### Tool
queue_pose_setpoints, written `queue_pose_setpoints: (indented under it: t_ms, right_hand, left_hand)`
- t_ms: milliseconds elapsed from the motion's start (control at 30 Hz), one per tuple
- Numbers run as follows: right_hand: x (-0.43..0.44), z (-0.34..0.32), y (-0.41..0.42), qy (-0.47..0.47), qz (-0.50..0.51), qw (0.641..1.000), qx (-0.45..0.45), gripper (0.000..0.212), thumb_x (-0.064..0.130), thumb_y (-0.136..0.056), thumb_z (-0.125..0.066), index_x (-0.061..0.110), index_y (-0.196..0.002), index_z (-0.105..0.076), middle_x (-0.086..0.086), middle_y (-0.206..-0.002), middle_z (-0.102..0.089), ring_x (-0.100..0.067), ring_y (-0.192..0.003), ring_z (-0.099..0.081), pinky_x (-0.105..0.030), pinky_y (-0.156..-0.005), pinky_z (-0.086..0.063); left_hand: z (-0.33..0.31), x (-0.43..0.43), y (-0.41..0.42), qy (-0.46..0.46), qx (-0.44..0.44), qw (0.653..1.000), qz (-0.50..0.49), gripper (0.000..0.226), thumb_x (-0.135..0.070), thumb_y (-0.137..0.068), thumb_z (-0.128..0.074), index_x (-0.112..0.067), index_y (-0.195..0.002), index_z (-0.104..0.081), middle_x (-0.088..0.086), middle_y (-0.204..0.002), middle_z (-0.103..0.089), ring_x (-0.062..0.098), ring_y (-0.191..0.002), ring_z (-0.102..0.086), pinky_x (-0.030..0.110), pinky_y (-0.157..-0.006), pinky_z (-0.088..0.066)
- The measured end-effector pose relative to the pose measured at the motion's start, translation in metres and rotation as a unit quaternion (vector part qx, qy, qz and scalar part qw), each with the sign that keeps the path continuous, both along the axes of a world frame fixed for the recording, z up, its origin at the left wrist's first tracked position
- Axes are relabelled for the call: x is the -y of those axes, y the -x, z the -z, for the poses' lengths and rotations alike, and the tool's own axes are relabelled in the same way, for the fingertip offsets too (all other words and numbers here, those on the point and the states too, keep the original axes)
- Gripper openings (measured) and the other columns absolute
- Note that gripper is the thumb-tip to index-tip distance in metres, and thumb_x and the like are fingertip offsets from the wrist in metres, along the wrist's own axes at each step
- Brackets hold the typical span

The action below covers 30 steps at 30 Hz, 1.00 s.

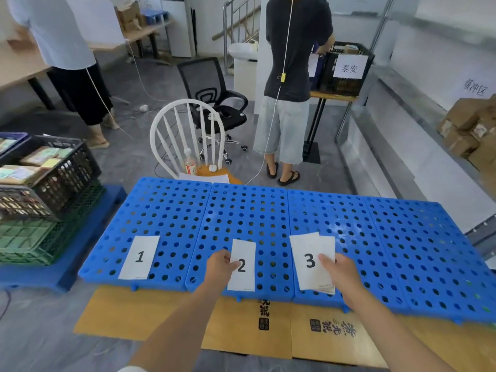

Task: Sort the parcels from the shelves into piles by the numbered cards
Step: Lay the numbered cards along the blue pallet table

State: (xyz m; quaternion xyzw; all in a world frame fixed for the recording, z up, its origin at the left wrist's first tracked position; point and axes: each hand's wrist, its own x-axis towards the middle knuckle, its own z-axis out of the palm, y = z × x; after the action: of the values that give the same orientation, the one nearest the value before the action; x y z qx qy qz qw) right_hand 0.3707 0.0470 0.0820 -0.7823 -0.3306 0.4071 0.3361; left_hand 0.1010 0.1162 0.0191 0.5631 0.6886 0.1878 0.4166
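Observation:
A blue perforated platform (268,210) stretches across the floor in front of me. The white card "1" (139,257) lies flat near its front left. My left hand (221,267) pinches the left edge of the card "2" (243,269), which lies near the platform's front middle. My right hand (339,275) grips a small stack of white cards with "3" (311,261) on top, just above the platform's front edge. Parcels fill black crates (51,167) at the left.
Flattened cardboard (268,328) lies under the platform's near edge. A white chair (188,138) holding a bottle stands behind it, with a black office chair (212,92) beyond. Two people stand further back. Brown boxes (469,130) are stacked on shelving at the right.

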Motion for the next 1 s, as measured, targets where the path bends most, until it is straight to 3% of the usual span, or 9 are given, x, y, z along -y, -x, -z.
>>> queue_pose_setpoints:
  t_ms: [133, 267, 333, 400, 500, 600, 700, 833, 1000]
  right_hand:
    - [0.003, 0.006, 0.007, 0.006, -0.005, 1.0, -0.014, 0.015, 0.027, -0.099, -0.051, 0.015, -0.101, -0.06, -0.001, -0.097, -0.065, -0.016, -0.084, -0.06, -0.029, -0.061, -0.046]
    - [0.005, 0.008, 0.012, 0.011, -0.02, 0.999, -0.037, 0.015, 0.028, -0.098, -0.052, 0.017, -0.102, -0.061, 0.0, -0.098, -0.066, -0.017, -0.088, -0.061, -0.03, -0.066, -0.05]
    - [0.004, 0.003, 0.013, 0.004, -0.019, 0.999, -0.049, 0.015, 0.027, -0.098, -0.053, 0.016, -0.103, -0.061, 0.001, -0.096, -0.066, -0.015, -0.086, -0.061, -0.028, -0.061, -0.048]
    - [0.003, -0.002, 0.014, -0.002, -0.015, 0.998, -0.055, 0.015, 0.026, -0.099, -0.052, 0.016, -0.104, -0.061, 0.002, -0.095, -0.066, -0.014, -0.084, -0.061, -0.026, -0.058, -0.046]
    - [0.002, -0.011, 0.017, -0.022, -0.004, 0.998, -0.061, 0.013, 0.025, -0.099, -0.052, 0.016, -0.104, -0.06, 0.003, -0.092, -0.065, -0.011, -0.081, -0.06, -0.024, -0.057, -0.045]
    - [-0.002, -0.02, 0.022, -0.037, 0.011, 0.997, -0.066, 0.013, 0.025, -0.097, -0.055, 0.016, -0.104, -0.061, 0.002, -0.096, -0.066, -0.012, -0.083, -0.06, -0.026, -0.061, -0.047]
    - [-0.006, -0.031, 0.03, -0.049, 0.033, 0.995, -0.081, 0.014, 0.028, -0.094, -0.06, 0.018, -0.102, -0.062, 0.001, -0.098, -0.067, -0.016, -0.086, -0.062, -0.03, -0.065, -0.05]
    - [0.001, -0.046, 0.029, -0.084, 0.074, 0.99, -0.085, 0.01, 0.028, -0.094, -0.06, 0.021, -0.1, -0.063, 0.002, -0.096, -0.068, -0.015, -0.084, -0.063, -0.028, -0.062, -0.05]
    - [0.013, -0.054, 0.003, -0.08, 0.115, 0.989, -0.047, 0.013, 0.025, -0.097, -0.054, 0.017, -0.101, -0.064, 0.002, -0.093, -0.067, -0.013, -0.082, -0.062, -0.028, -0.063, -0.05]
  left_hand:
    - [0.011, -0.003, -0.005, 0.014, -0.027, 0.999, 0.019, 0.028, -0.02, -0.088, -0.068, -0.012, -0.078, -0.043, 0.001, -0.071, -0.044, 0.013, -0.061, -0.039, 0.023, -0.055, -0.032]
    - [0.018, -0.002, -0.006, 0.028, -0.03, 0.999, -0.019, 0.029, -0.023, -0.085, -0.072, -0.01, -0.102, -0.053, 0.007, -0.098, -0.058, 0.02, -0.085, -0.055, 0.035, -0.078, -0.049]
    - [0.019, -0.001, -0.007, 0.013, -0.055, 0.998, -0.023, 0.044, -0.027, -0.084, -0.072, -0.008, -0.117, -0.05, 0.006, -0.115, -0.05, 0.022, -0.109, -0.049, 0.034, -0.091, -0.046]
    - [0.01, 0.001, -0.012, -0.032, -0.076, 0.996, -0.032, 0.046, -0.029, -0.088, -0.067, -0.007, -0.123, -0.047, 0.006, -0.121, -0.045, 0.024, -0.118, -0.042, 0.033, -0.096, -0.042]
    - [-0.023, 0.007, -0.034, -0.048, 0.035, 0.997, -0.043, 0.029, -0.03, -0.098, -0.051, -0.004, -0.11, -0.056, 0.001, -0.097, -0.059, 0.018, -0.087, -0.058, 0.031, -0.074, -0.05]
    - [-0.06, 0.011, -0.068, -0.019, 0.139, 0.989, 0.04, 0.043, -0.046, -0.095, -0.051, -0.006, -0.089, -0.067, 0.003, -0.081, -0.068, 0.02, -0.078, -0.065, 0.037, -0.076, -0.055]
    - [-0.083, 0.015, -0.096, -0.042, 0.148, 0.986, 0.068, 0.042, -0.048, -0.084, -0.066, -0.01, -0.068, -0.059, -0.005, -0.058, -0.053, 0.01, -0.056, -0.053, 0.022, -0.054, -0.042]
    - [-0.088, 0.007, -0.114, -0.069, 0.128, 0.988, 0.05, 0.044, -0.042, -0.079, -0.074, -0.008, -0.065, -0.049, 0.003, -0.059, -0.043, 0.014, -0.052, -0.036, 0.022, -0.047, -0.026]
    - [-0.083, -0.003, -0.136, -0.064, 0.173, 0.979, 0.086, 0.038, -0.04, -0.078, -0.076, -0.008, -0.068, -0.057, 0.009, -0.063, -0.048, 0.017, -0.057, -0.04, 0.03, -0.05, -0.029]
